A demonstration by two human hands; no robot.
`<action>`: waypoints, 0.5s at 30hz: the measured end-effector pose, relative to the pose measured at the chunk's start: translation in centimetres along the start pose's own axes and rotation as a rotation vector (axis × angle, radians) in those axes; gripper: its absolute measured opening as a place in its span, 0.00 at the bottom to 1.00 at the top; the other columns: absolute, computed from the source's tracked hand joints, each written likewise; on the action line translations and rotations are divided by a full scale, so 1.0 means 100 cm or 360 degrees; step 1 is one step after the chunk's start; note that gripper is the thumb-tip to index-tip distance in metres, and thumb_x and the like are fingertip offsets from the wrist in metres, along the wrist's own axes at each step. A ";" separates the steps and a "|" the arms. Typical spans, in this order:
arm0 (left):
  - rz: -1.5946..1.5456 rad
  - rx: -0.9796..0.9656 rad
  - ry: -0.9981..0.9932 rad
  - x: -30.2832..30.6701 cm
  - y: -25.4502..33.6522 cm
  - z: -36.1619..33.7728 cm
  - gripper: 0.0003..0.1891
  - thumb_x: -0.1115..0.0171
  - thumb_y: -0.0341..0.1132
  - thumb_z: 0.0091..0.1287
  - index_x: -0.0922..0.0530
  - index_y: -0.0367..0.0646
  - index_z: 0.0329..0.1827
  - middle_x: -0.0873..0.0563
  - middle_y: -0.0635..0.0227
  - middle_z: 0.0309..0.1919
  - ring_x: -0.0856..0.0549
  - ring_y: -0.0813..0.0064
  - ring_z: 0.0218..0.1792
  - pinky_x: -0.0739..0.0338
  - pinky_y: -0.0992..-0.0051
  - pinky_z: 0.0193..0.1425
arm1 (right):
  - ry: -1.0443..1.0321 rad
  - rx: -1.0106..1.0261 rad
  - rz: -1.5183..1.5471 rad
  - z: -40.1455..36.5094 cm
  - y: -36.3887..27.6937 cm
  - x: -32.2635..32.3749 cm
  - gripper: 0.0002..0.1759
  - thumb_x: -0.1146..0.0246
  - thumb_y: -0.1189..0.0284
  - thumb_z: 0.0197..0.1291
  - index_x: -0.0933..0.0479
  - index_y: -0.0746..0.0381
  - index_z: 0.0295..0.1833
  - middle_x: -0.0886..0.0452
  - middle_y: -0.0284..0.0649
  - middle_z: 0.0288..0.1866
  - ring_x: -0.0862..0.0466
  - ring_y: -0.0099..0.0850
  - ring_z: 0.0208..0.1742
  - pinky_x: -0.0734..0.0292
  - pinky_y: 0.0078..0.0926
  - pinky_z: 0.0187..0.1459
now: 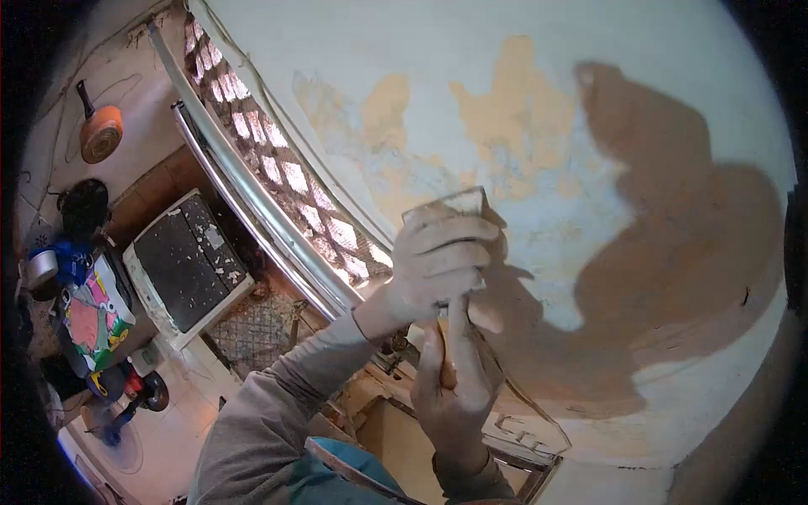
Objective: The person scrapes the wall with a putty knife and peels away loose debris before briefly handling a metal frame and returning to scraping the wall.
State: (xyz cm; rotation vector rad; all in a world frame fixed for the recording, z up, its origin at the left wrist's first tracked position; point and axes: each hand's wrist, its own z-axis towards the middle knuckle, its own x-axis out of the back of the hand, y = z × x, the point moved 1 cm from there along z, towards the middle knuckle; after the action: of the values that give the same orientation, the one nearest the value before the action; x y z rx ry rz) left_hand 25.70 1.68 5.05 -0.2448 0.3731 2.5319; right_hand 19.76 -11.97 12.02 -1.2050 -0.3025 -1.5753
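Both hands are raised against a pale wall (555, 244) with peeled, tan patches. My left hand (442, 261) is wrapped over the flat blade of a scraper (471, 202), whose upper edge lies close to the wall. Below it, my right hand (454, 379) is closed round the scraper's orange-brown handle, with a finger stretched up along it. The two hands touch at the base of the blade. Part of the blade is hidden under the left fingers.
Metal pipes (244, 202) run beside a lattice opening (286, 168). An orange pan (102, 133) hangs at the upper left. A dark-topped appliance (185, 261) and a colourful cloth (97, 316) are at the left. A cable (530, 404) hangs along the wall near my right hand.
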 end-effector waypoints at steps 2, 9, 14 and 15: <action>0.0004 0.0076 0.0013 -0.007 0.015 -0.007 0.23 0.28 0.60 0.54 0.28 0.53 0.24 0.16 0.76 0.34 0.11 0.66 0.51 0.24 0.65 0.47 | -0.0013 -0.0016 -0.0070 -0.011 0.005 0.005 0.26 0.33 0.81 0.66 0.25 0.77 0.69 0.13 0.55 0.40 0.11 0.45 0.39 0.17 0.38 0.41; -0.0021 0.0128 0.0116 -0.013 0.010 -0.005 0.21 0.28 0.57 0.54 0.28 0.53 0.24 0.16 0.77 0.35 0.11 0.68 0.52 0.25 0.68 0.48 | 0.0068 0.0115 -0.0147 -0.005 0.015 -0.002 0.27 0.33 0.83 0.66 0.26 0.78 0.69 0.13 0.53 0.37 0.11 0.43 0.34 0.18 0.37 0.38; -0.0022 0.0036 0.0095 -0.002 -0.001 0.002 0.23 0.27 0.58 0.53 0.29 0.54 0.22 0.17 0.79 0.31 0.10 0.69 0.49 0.23 0.68 0.46 | 0.0109 0.0080 -0.0009 -0.002 0.004 -0.011 0.28 0.33 0.83 0.65 0.27 0.77 0.71 0.14 0.51 0.34 0.12 0.42 0.32 0.19 0.35 0.37; 0.0017 0.0015 0.0123 0.000 -0.003 0.005 0.24 0.28 0.60 0.54 0.29 0.54 0.21 0.17 0.79 0.28 0.10 0.70 0.47 0.23 0.69 0.45 | 0.0069 0.0038 0.0048 0.000 0.000 -0.010 0.28 0.33 0.82 0.66 0.26 0.77 0.71 0.14 0.51 0.34 0.13 0.42 0.31 0.19 0.36 0.37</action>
State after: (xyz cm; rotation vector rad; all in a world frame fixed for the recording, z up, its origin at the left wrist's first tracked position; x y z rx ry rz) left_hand 25.84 2.04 5.53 -0.3383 0.4175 2.5357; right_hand 19.66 -11.39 11.19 -1.1506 -0.2734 -1.5656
